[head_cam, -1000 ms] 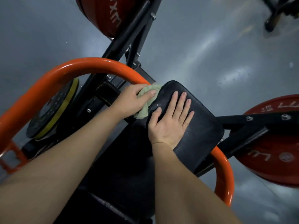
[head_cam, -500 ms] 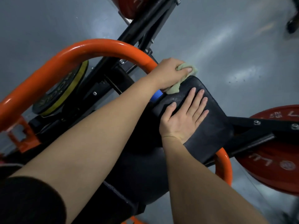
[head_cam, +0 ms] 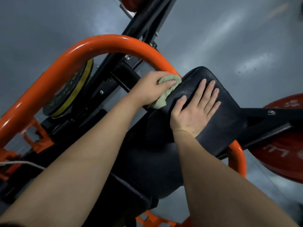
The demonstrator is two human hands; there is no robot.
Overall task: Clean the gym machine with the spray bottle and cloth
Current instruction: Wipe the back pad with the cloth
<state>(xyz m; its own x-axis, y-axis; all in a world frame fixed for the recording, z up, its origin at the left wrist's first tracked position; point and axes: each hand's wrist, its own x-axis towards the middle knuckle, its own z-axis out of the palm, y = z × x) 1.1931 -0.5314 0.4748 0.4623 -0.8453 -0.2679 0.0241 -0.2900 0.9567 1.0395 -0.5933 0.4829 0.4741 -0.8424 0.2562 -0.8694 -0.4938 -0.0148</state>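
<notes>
A black padded seat [head_cam: 229, 112] of the gym machine fills the middle of the head view. My left hand [head_cam: 150, 89] grips a pale green cloth [head_cam: 161, 99] bunched against the pad's left edge, just under the orange curved bar [head_cam: 91, 46]. On top of the pad lies my right hand [head_cam: 195, 110], flat, fingers straight and spread. No spray bottle shows in the frame.
Red weight plates hang at the right [head_cam: 285, 148] and top [head_cam: 129, 4]. A black plate with a yellow rim [head_cam: 68, 99] sits left behind the bar. Black frame tubes [head_cam: 144, 22] run up the middle. Grey floor [head_cam: 229, 38] lies all around.
My left hand has drawn the cloth back down along the pad's left edge from the far corner. The right hand stays flat on the pad.
</notes>
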